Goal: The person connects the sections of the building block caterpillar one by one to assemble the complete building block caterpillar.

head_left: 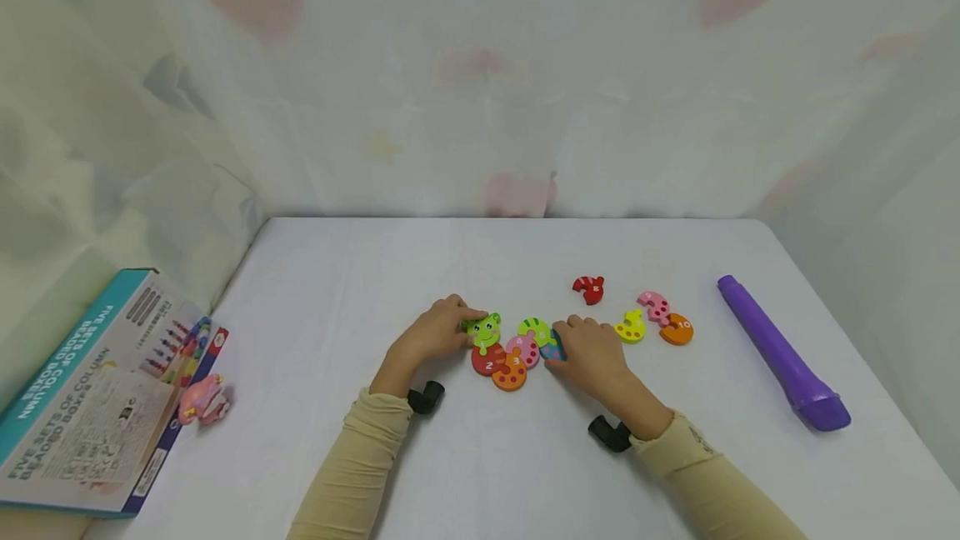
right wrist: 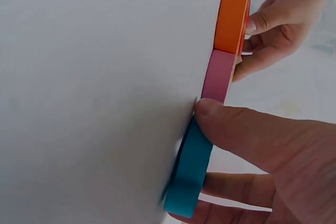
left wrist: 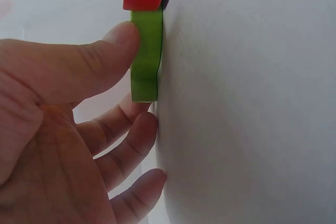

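Note:
A chain of flat caterpillar puzzle pieces lies on the white table. My left hand [head_left: 435,330] holds the green smiling head piece [head_left: 484,330] at the chain's left end, its thumb along the edge. From there run a red piece [head_left: 487,362], an orange piece [head_left: 510,375], a pink piece [head_left: 524,351] and a green striped piece [head_left: 534,330]. At the right end my right hand [head_left: 596,355] grips a blue piece [head_left: 552,348], which it partly covers. In the right wrist view, thumb and fingers stand on opposite sides of this blue piece [right wrist: 190,169].
Loose red [head_left: 592,292] and yellow [head_left: 632,328] pieces lie beyond the right hand, near a pink piece [head_left: 657,307] against an orange one [head_left: 677,330]. Farther right lies a purple club-shaped object [head_left: 780,357]. A box [head_left: 97,390] and a pink toy figure [head_left: 202,400] are at left.

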### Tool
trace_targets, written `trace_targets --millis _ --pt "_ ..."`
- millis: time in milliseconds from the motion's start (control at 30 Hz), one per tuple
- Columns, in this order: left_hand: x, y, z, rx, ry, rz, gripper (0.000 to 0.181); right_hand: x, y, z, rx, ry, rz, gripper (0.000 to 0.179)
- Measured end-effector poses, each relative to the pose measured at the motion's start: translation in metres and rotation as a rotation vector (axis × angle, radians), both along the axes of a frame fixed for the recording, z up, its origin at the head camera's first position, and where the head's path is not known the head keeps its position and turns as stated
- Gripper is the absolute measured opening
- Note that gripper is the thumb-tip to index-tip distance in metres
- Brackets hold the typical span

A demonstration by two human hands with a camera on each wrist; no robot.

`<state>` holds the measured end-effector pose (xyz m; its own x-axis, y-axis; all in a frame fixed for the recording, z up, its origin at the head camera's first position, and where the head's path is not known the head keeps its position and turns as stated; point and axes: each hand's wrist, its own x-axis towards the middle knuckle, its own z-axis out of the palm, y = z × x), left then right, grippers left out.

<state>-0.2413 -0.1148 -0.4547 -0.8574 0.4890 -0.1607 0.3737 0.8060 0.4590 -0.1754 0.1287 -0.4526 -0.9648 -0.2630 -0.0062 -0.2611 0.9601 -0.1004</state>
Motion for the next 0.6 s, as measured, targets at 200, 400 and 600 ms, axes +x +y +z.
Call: trace_targets --millis 200,400,600 --pt "0.001 0.0 0.001 -0.003 -0.007 0.003 0.043 0.001 0.009 0.001 -0.03 -0.037 -0.001 0.061" --pt "0.001 0.0 0.002 -0.002 -0.009 0.002 0.043 0.001 0.041 0.01 -0.039 0.004 -0.067 0.061" --pt "0.001 0.001 0.003 -0.004 -0.016 0.007 0.042 -0.004 0.08 0.012 -0.031 0.037 -0.241 0.064"
